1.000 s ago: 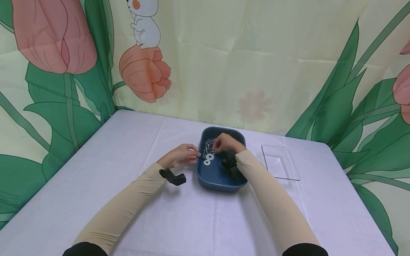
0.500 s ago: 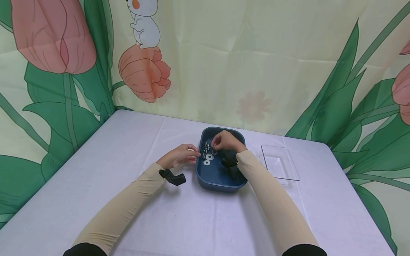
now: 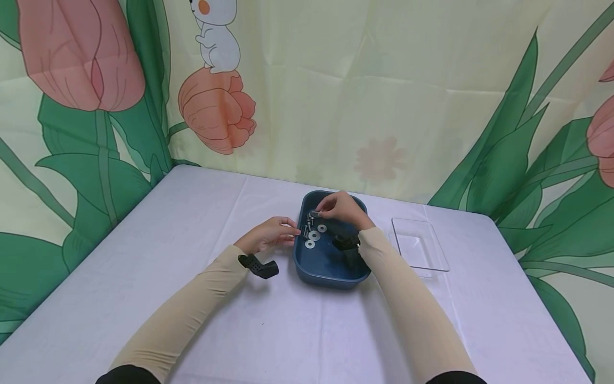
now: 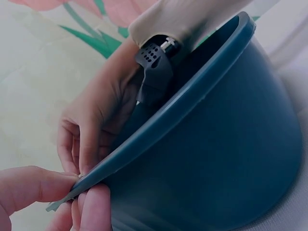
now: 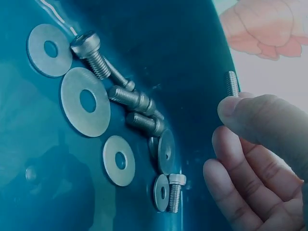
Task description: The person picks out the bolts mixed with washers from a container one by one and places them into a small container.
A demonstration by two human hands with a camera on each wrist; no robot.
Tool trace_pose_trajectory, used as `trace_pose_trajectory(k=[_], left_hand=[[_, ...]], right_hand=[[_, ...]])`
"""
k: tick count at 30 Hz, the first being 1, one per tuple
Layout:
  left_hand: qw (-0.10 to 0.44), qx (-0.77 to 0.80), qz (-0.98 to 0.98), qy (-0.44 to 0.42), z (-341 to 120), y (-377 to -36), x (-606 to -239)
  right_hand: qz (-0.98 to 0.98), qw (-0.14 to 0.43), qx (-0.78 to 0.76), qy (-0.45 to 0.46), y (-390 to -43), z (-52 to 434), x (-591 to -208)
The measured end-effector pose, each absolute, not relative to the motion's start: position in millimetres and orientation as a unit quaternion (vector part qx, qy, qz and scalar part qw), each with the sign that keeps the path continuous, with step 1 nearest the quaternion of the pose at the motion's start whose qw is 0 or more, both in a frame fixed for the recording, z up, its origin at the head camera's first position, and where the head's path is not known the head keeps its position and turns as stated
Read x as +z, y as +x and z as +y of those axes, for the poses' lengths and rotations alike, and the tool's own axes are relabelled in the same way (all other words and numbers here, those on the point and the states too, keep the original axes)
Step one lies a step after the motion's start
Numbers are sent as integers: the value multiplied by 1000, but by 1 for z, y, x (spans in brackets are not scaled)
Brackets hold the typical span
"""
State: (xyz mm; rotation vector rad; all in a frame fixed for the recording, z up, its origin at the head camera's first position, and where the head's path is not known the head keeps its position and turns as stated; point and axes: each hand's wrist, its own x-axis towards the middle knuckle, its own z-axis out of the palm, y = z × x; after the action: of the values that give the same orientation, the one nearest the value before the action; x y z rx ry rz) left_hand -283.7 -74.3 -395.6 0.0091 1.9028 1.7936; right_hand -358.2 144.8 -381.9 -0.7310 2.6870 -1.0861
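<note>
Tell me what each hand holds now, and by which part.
Right hand pinches a threaded metal bolt by its lower shank, threaded tip showing. Left hand pinches the dark blue plastic tray by its rim.

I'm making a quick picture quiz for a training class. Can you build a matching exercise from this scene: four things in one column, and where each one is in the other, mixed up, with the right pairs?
Things
1. left hand
2. right hand
3. washers
4. clear tray

Places
A. lying flat on the floor of the blue tub
B. on the table to the right of the tub, untouched
C. pinching the tub's left rim
D. above the tub's far end, pinching a bolt

Pairs: 1-C, 2-D, 3-A, 4-B
</note>
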Motion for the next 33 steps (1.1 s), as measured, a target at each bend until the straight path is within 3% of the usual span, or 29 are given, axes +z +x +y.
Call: trace_pose_trajectory(k=[13, 21, 33], left_hand=[[262, 663, 702, 3, -74, -285, -399], [261, 665, 700, 28, -78, -286, -402], [261, 661, 704, -9, -73, -286, -398]], right_hand=[[876, 87, -414, -232, -356, 150, -379], [870, 59, -437, -219, -355, 154, -377], [864, 36, -467, -187, -354, 164, -380]])
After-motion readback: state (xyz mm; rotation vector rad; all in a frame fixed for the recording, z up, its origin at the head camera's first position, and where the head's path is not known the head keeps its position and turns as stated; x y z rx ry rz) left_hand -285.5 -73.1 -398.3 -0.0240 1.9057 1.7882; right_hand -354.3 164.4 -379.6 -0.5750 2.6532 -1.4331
